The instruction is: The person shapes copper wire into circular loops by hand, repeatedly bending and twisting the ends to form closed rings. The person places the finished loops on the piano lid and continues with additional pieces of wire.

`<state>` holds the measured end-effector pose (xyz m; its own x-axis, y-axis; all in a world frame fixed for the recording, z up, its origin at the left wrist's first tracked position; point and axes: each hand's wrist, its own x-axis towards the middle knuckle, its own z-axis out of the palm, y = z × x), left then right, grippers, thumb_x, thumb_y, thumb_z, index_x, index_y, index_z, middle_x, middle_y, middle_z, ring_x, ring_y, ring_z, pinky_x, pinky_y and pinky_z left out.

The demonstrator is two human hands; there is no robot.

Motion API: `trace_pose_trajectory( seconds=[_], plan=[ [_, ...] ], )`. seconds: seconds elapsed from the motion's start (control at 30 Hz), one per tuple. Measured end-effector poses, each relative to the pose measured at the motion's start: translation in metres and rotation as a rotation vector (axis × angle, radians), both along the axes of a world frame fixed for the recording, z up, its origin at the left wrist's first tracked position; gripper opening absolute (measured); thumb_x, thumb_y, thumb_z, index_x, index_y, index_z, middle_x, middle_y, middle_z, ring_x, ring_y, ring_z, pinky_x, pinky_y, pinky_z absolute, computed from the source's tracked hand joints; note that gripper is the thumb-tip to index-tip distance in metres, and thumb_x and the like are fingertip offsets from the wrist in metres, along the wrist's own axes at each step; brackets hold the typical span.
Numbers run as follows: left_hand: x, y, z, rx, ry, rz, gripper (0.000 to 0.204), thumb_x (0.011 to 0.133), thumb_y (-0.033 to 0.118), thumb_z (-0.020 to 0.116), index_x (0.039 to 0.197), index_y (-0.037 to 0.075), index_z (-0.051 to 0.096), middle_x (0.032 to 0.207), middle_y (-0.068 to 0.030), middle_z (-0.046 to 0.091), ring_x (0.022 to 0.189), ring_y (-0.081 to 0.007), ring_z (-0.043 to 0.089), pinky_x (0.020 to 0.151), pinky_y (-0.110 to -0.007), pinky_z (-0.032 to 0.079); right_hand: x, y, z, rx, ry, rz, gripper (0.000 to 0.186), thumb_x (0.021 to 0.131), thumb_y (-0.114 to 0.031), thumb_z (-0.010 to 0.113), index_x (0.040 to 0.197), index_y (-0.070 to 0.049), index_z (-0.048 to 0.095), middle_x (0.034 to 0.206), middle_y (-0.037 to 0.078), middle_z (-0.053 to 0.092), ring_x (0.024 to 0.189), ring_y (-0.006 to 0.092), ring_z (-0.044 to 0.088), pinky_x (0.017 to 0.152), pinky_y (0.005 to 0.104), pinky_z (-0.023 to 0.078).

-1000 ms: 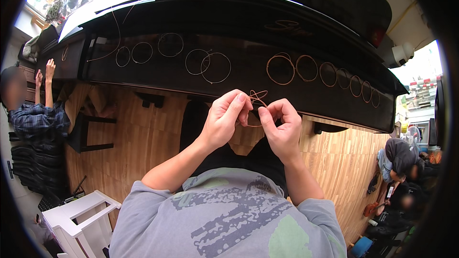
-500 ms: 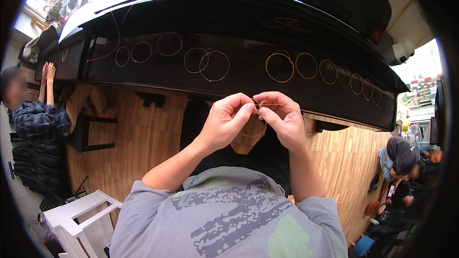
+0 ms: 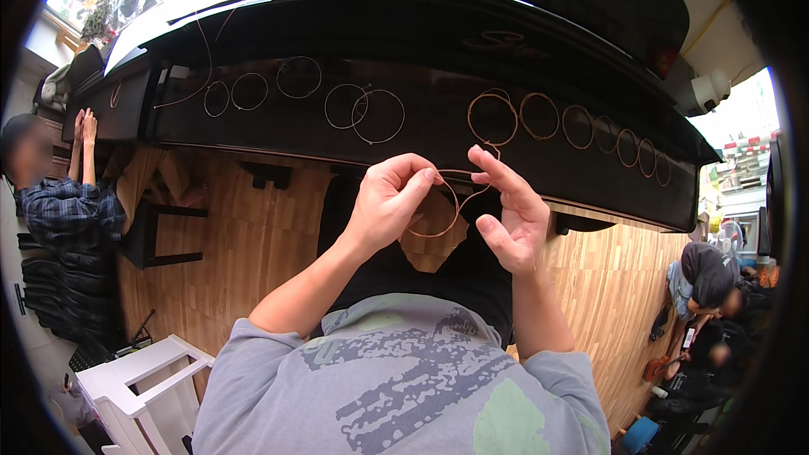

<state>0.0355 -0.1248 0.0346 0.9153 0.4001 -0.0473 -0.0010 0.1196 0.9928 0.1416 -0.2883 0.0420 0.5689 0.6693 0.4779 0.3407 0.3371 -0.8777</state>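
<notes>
My left hand point(image 3: 388, 206) is closed in a pinch on a copper-coloured wire coil point(image 3: 432, 235), whose loops hang between my two hands in front of the black piano point(image 3: 438, 25). My right hand point(image 3: 518, 223) is open beside the coil, thumb and fingers apart, with a loose length of wire near its fingertips. On the piano's front ledge lie several silver wire rings point(image 3: 378, 141) to the left and several copper-coloured rings point(image 3: 493, 144) to the right. A longer loose wire point(image 3: 206, 59) trails at the upper left.
A person in a plaid shirt point(image 3: 63, 211) at far left has both hands at the piano, by a black bench point(image 3: 152, 232). A white wooden stand point(image 3: 135, 375) is at lower left. At right, another person point(image 3: 708, 278) bends beside a small stringed instrument point(image 3: 657, 366) and dark bags.
My fingers were together on the coil; my right hand has since opened and moved slightly right, and the loops have spread out. The left person's hands have drawn closer together.
</notes>
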Motion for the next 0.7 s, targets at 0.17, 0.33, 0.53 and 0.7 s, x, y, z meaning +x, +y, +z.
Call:
trace_pose_trajectory(
  seconds=[0.17,0.33,0.53,0.7],
  plan=[
    [0.004,0.002,-0.005,-0.096,-0.102,0.110,0.020,0.097,0.018,0.051,0.094,0.003,0.063,0.058,0.0054,0.050,0.046,0.0001,0.038,0.041,-0.016,0.032,-0.003,-0.002,-0.003,0.049,0.016,-0.070,0.065,0.074,-0.012,0.068,0.133,0.004,0.048,0.133,0.018,0.053,0.123,0.0264,0.052,0.095,0.0347,0.045],
    [0.003,0.004,-0.006,-0.225,-0.205,0.185,0.019,0.100,0.018,0.044,0.099,0.005,0.057,0.056,0.0022,0.047,0.044,-0.0029,0.040,0.040,-0.017,0.035,-0.005,-0.006,-0.010,-0.153,0.000,-0.264,0.055,0.077,-0.012,0.072,0.127,0.003,0.054,0.126,0.016,0.059,0.117,0.0242,0.056,0.093,0.0325,0.046],
    [0.001,0.003,-0.004,-0.310,-0.277,0.239,0.018,0.102,0.020,0.037,0.099,0.008,0.050,0.082,-0.0082,0.065,0.066,-0.0112,0.062,0.049,-0.020,0.048,-0.009,-0.008,-0.013,-0.322,0.138,-0.379,0.024,0.082,-0.009,0.070,0.104,0.002,0.067,0.096,0.009,0.069,0.089,0.0137,0.063,0.081,0.0263,0.048],
    [-0.009,0.004,0.006,-0.241,-0.276,0.187,0.019,0.101,0.023,0.036,0.092,0.010,0.046,0.085,-0.0135,0.067,0.068,-0.0153,0.064,0.055,-0.024,0.051,-0.011,-0.015,-0.003,-0.400,0.216,-0.355,0.013,0.083,-0.008,0.069,0.089,0.004,0.068,0.077,0.005,0.067,0.070,0.0085,0.060,0.068,0.0224,0.048]
  ],
)
